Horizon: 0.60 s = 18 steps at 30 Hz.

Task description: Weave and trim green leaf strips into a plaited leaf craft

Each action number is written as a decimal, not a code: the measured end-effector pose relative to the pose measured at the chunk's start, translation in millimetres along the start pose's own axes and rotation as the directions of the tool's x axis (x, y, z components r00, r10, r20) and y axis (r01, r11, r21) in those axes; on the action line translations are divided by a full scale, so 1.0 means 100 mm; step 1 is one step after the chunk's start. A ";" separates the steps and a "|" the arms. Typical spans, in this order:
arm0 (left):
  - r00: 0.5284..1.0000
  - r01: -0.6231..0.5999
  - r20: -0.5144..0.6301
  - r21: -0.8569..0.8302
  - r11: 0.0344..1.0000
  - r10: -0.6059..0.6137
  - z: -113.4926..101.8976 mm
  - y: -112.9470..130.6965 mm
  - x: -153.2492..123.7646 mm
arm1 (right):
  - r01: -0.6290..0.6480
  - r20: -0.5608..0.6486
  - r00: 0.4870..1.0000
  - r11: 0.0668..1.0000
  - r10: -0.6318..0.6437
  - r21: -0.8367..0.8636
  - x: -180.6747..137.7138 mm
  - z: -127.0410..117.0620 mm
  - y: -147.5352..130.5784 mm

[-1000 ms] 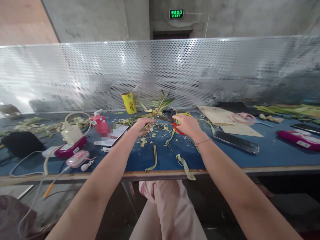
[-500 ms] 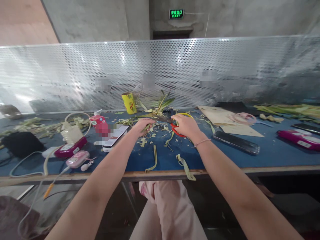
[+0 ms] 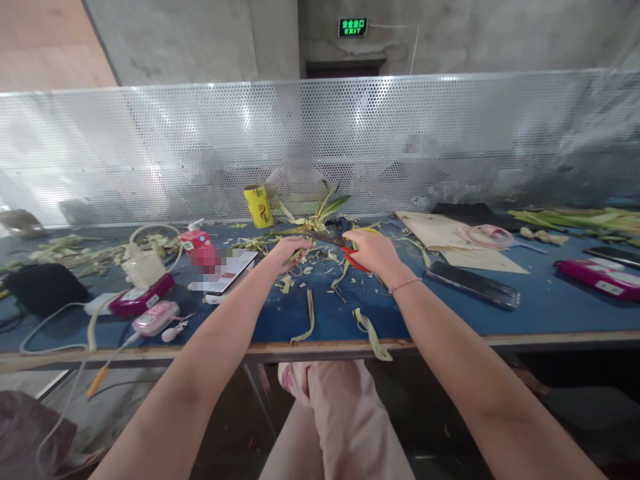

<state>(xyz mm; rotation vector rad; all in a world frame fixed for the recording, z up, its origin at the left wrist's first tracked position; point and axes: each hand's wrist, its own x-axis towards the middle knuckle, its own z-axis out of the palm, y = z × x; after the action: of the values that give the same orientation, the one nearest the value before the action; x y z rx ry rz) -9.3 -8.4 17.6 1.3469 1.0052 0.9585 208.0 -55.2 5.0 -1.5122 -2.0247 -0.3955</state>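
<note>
Closed around the red-and-yellow scissors (image 3: 330, 237), the right hand (image 3: 373, 252) aims them at the left hand (image 3: 287, 250), which pinches a green strip (image 3: 295, 255); I cannot tell how far the blades are parted. With fingertips this near, a slip could nick them, and loose offcuts (image 3: 286, 285) could foul the blades. The strip lies within the left fingers, just left of the scissors.
</note>
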 end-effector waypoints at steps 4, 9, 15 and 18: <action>1.000 -0.025 0.013 -0.030 0.999 0.025 -0.02 -0.03 0.04 | -0.063 -0.065 0.996 0.994 0.068 0.086 0.02 0.02 0.03; 0.994 -0.073 0.080 -0.023 0.997 0.075 -0.04 -0.10 0.08 | -0.146 -0.153 0.974 0.979 0.168 0.146 0.03 0.03 0.10; 0.981 -0.122 0.151 -0.019 0.992 0.124 0.00 -0.12 0.06 | -0.187 -0.128 0.970 0.971 0.207 0.150 0.03 0.03 0.12; 0.982 -0.150 0.113 -0.033 0.988 0.153 0.02 -0.12 0.06 | -0.186 -0.112 0.973 0.972 0.203 0.146 0.02 0.05 0.10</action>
<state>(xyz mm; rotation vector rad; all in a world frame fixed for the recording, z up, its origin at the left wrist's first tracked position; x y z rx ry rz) -5.8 -3.8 5.6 1.4575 0.8098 0.9906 216.0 -47.4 1.6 -1.5451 -1.7509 -0.2633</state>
